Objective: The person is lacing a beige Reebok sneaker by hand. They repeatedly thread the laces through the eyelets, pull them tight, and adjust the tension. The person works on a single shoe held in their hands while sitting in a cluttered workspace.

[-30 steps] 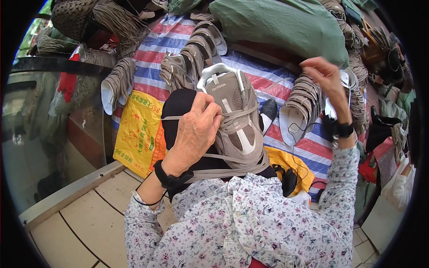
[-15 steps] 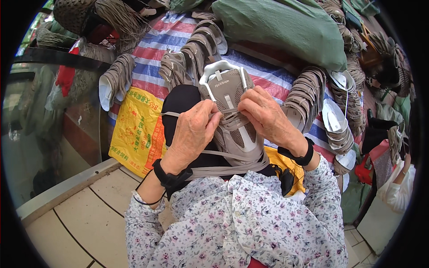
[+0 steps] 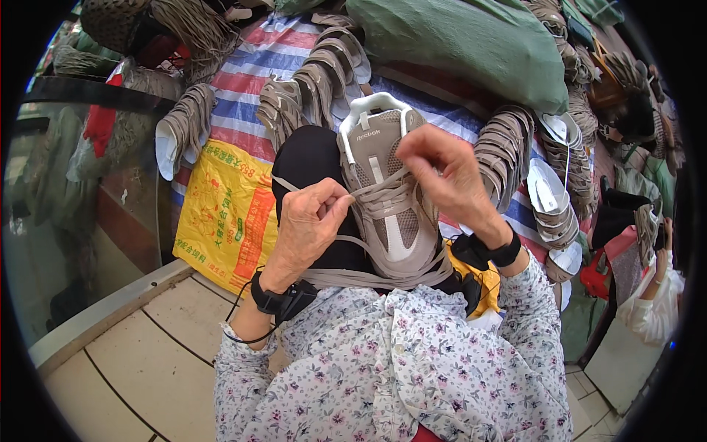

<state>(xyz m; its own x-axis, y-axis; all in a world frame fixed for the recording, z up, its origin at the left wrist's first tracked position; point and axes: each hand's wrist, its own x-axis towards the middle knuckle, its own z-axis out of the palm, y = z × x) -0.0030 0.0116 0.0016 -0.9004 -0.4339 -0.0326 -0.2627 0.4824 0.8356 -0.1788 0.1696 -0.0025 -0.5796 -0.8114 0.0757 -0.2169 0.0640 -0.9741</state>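
Note:
A taupe and white shoe upper (image 3: 401, 239) lies on my lap over the dark trousers, its white-edged collar pointing away from me. Flat grey-beige shoelaces (image 3: 383, 193) cross its tongue in several rows. At its left side my left hand (image 3: 313, 221) is closed, pinching a lace between thumb and forefinger. My right hand (image 3: 445, 169) is raised over the right eyelet edge, fingers curled in a pinch; a lace runs toward its fingertips, which are partly hidden. More loose lace lies across my lap below the toe.
Rows of stacked shoe uppers (image 3: 504, 155) stand on a striped plastic sheet (image 3: 247, 85). A large green sack (image 3: 464, 51) lies beyond. Left are a yellow printed bag (image 3: 221, 214) and a glass panel (image 3: 88, 214). Another person's white sleeve (image 3: 655, 302) shows at far right.
My right hand has lifted and turned above the shoe's right edge. My left hand has moved slightly left and down, off the tongue, and the lacing shows more openly.

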